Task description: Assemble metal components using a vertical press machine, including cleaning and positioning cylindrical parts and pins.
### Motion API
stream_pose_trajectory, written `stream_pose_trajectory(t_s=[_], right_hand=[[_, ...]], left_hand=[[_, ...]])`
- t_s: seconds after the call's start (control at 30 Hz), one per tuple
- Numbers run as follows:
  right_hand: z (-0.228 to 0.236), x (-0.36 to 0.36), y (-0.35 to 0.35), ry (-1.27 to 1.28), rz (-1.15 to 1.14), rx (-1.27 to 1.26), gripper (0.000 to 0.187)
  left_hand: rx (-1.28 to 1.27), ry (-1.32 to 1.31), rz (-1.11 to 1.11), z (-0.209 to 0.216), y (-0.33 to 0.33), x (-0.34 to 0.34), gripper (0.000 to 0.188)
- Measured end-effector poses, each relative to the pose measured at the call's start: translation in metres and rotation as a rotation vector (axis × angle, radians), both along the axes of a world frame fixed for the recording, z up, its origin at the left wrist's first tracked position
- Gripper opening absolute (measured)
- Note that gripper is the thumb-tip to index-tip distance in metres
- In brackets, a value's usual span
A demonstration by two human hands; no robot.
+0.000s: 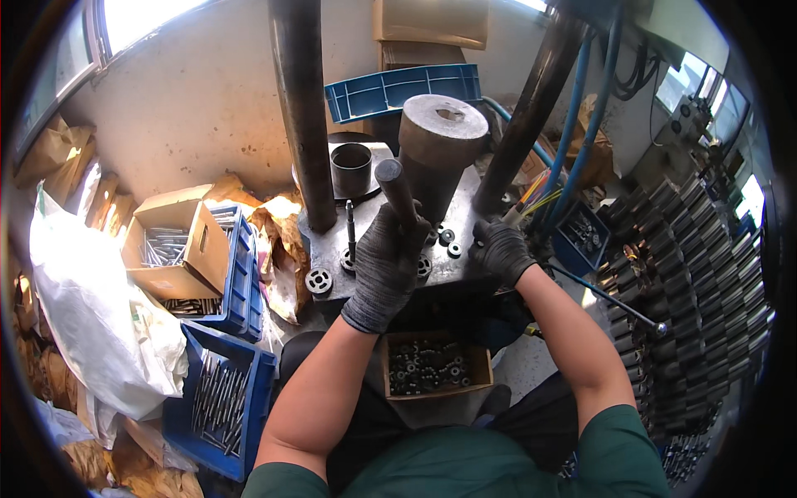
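Head view. The left hand [383,270], gloved in grey knit, is closed around a thick dark steel rod [395,184]. The rod stands above the steel press bed [455,267], tilted, its upper end showing above the fist; its lower end is hidden by the glove. In my judgement it is heavy, rigid and not fragile, with a smooth surface that may slip if oily; the sound hold is a full wrap around its shank, below the end face.

The left forearm rises from the lower edge, fist upright. The right hand [502,251], also gloved, is at the bed's right edge with its fingers bent; whether it grips anything cannot be told. The right elbow is bent outward.

Small steel rings [454,249] lie between the hands. A slender shaft [351,228] stands upright left of the rod, near a slotted disc [319,281].
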State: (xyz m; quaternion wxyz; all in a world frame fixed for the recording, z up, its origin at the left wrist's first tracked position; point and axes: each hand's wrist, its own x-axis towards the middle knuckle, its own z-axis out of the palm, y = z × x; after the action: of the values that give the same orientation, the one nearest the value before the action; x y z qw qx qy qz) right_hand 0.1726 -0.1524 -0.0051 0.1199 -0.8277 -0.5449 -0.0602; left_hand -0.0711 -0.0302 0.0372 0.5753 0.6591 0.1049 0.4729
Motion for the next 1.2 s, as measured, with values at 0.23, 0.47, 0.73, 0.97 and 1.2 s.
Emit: stream_pose_trajectory(t_s=[0.23, 0.47, 0.73, 0.97, 1.2], right_hand=[[-0.011, -0.023, 0.01, -0.114, 0.178, 0.24, 0.023], [-0.036, -0.11, 0.035, -0.094, 0.506, 0.003, 0.046], [-0.041, -0.125, 0.036, -0.307, 0.319, -0.089, 0.021], [-0.049, -0.164, -0.08, 0.06, 0.473, -0.023, 0.026], [-0.161, -0.044, -0.209, 0.284, 0.353, -1.198, 0.034]], left_hand=[[-0.008, 0.033, 0.033, -0.002, 0.006, 0.002, 0.033], [-0.052, -0.027, 0.093, 0.0, 0.011, 0.004, 0.049], [0.114, 0.097, 0.073, -0.008, 0.01, 0.011, 0.047], [-0.059, 0.037, -0.017, -0.01, -0.006, 0.004, 0.05], [-0.056, 0.132, -0.111, -0.02, -0.021, 0.004, 0.042]])
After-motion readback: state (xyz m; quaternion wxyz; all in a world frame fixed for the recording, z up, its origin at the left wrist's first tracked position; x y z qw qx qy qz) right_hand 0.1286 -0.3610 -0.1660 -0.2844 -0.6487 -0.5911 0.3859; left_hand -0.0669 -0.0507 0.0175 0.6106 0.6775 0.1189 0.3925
